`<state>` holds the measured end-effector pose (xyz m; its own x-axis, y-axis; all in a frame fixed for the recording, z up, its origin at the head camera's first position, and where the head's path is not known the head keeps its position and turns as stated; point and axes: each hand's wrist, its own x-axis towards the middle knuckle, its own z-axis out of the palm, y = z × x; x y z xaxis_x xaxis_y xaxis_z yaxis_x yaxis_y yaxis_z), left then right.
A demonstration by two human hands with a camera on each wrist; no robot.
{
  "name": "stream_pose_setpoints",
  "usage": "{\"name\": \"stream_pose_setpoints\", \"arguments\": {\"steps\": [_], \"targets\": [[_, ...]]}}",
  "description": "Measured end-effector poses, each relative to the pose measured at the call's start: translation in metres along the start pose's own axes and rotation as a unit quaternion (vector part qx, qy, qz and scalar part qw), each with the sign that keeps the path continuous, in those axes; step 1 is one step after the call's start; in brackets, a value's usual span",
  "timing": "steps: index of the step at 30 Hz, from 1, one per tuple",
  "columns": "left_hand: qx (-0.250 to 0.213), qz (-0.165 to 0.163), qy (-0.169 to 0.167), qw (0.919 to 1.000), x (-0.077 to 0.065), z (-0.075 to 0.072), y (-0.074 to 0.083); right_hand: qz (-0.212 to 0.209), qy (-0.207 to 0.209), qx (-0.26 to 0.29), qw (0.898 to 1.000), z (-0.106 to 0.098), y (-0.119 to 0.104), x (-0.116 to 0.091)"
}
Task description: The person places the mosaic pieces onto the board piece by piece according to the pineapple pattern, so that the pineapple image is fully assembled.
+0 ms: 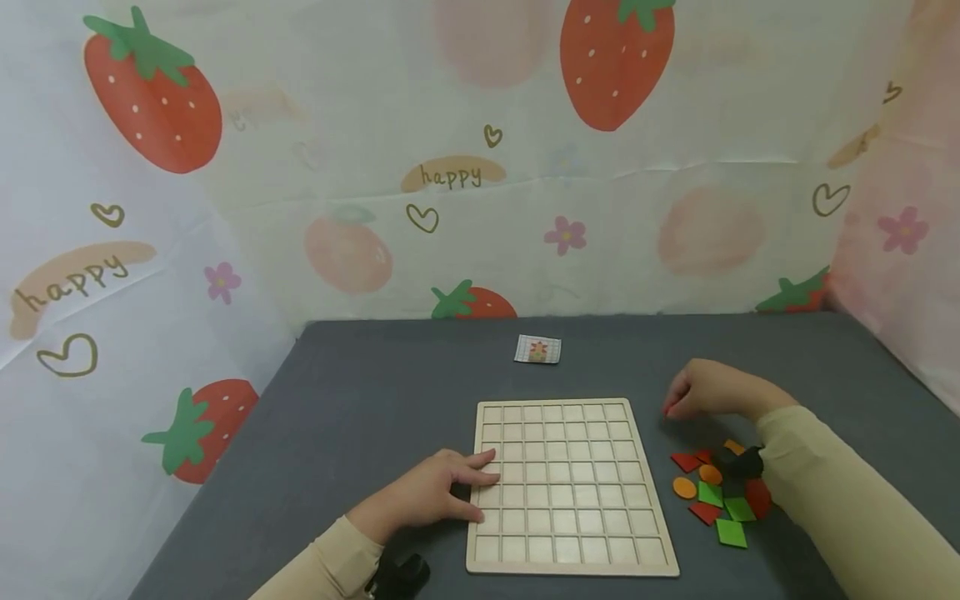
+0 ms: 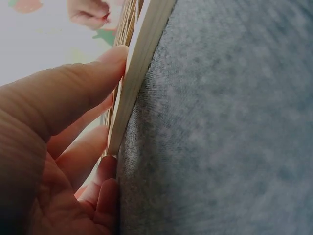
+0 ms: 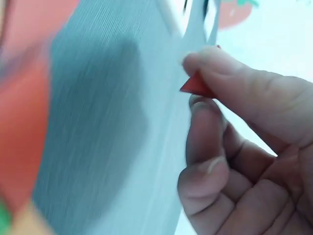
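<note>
Perhaps the right hand (image 1: 708, 390), pinching the red piece (image 3: 198, 86) shallowly, drops it, or the relaxed left hand (image 1: 431, 492) nudges the board (image 1: 570, 570).

Head view: the right sleeve (image 1: 840, 500) is partly covering a large red piece (image 1: 757, 497). Right wrist view: the right hand (image 3: 249, 164) is concealing part of a pinched red piece (image 3: 197, 86); orange-red shapes (image 3: 23, 132) are blurring at the left edge. Left wrist view: the frame is cropping the board (image 2: 136, 73).
</note>
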<state>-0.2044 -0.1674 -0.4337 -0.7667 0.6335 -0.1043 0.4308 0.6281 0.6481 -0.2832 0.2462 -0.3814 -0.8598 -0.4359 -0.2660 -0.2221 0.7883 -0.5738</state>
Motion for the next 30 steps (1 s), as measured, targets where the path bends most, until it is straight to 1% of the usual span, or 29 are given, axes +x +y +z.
{"name": "stream_pose_setpoints", "arguments": {"steps": [4, 6, 8, 12, 14, 18, 22, 25, 28, 30], "targets": [[0.005, -0.007, -0.002, 1.0000, 0.001, 0.001, 0.001, -0.019, -0.009, 0.050, 0.999, 0.011, -0.023, 0.012], [-0.002, -0.013, -0.003, 0.9999, 0.001, 0.002, 0.001, -0.030, -0.009, 0.075, 0.997, 0.018, -0.032, 0.018], [-0.006, -0.017, -0.003, 0.9998, 0.001, 0.002, 0.002, -0.042, -0.004, 0.085, 0.995, 0.026, -0.040, 0.024], [-0.011, -0.018, -0.004, 0.9998, 0.002, 0.001, 0.001, -0.057, 0.012, 0.072, 0.996, 0.041, -0.050, 0.037], [-0.014, -0.017, -0.006, 0.9997, 0.002, 0.001, 0.001, -0.056, 0.016, 0.060, 0.997, 0.046, -0.053, 0.042], [-0.025, -0.017, -0.006, 0.9995, 0.002, 0.001, 0.002, -0.046, 0.012, 0.055, 0.997, 0.049, -0.057, 0.048], [-0.060, -0.021, -0.007, 0.9979, 0.000, 0.002, 0.004, -0.042, 0.008, 0.053, 0.998, 0.051, -0.058, 0.049], [-0.085, -0.018, -0.008, 0.9962, 0.000, 0.002, 0.004, -0.049, 0.006, 0.057, 0.997, 0.052, -0.058, 0.048], [-0.089, -0.013, -0.010, 0.9959, 0.000, 0.002, 0.004, -0.054, 0.005, 0.054, 0.997, 0.051, -0.057, 0.045], [-0.085, -0.010, -0.013, 0.9963, 0.000, 0.002, 0.005, -0.048, 0.000, 0.053, 0.997, 0.050, -0.057, 0.043]]}}
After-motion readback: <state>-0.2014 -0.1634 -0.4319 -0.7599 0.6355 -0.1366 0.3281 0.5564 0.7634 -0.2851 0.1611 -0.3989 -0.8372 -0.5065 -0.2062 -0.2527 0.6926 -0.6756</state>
